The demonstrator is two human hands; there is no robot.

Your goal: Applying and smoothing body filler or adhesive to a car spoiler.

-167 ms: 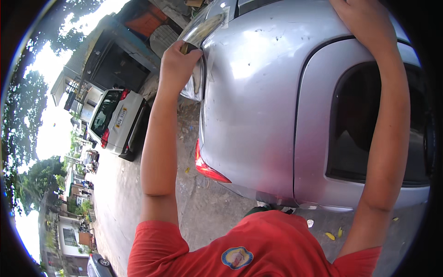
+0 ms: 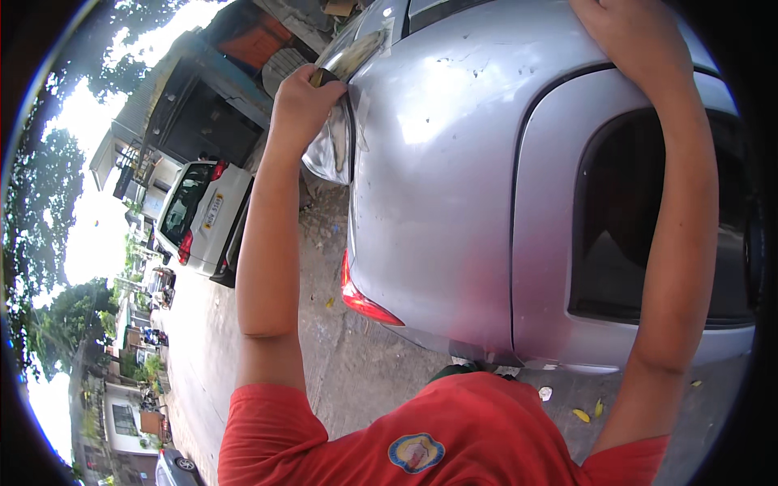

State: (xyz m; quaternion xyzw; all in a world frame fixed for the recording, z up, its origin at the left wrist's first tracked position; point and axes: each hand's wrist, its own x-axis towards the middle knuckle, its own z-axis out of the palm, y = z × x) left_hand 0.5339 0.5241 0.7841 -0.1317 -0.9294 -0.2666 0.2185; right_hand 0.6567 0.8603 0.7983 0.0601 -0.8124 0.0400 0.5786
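My left hand (image 2: 301, 107) is closed around a small dark block with a yellowish side (image 2: 323, 78), by the far-left edge of a silver car (image 2: 438, 194). Below the block hangs a shiny clear plastic sheet (image 2: 331, 150). A hazy, yellowish smeared patch (image 2: 361, 53) lies above, bordered by pale tape. My right hand (image 2: 628, 36) rests on the car's body above the side door, its fingertips cut off by the top of the view. Dark specks and scuffs mark the silver panel between my hands.
A red tail light (image 2: 365, 301) sits at the car's lower left corner. To the right is a dark door window (image 2: 624, 219). A white car (image 2: 203, 217) is parked to the left on the concrete, before a dark gate (image 2: 207, 121). Yellow leaves (image 2: 581, 415) lie near the car.
My left hand has shifted slightly left and up with the block, away from the panel's edge. My right hand stays on the car; the whole view has shifted a little.
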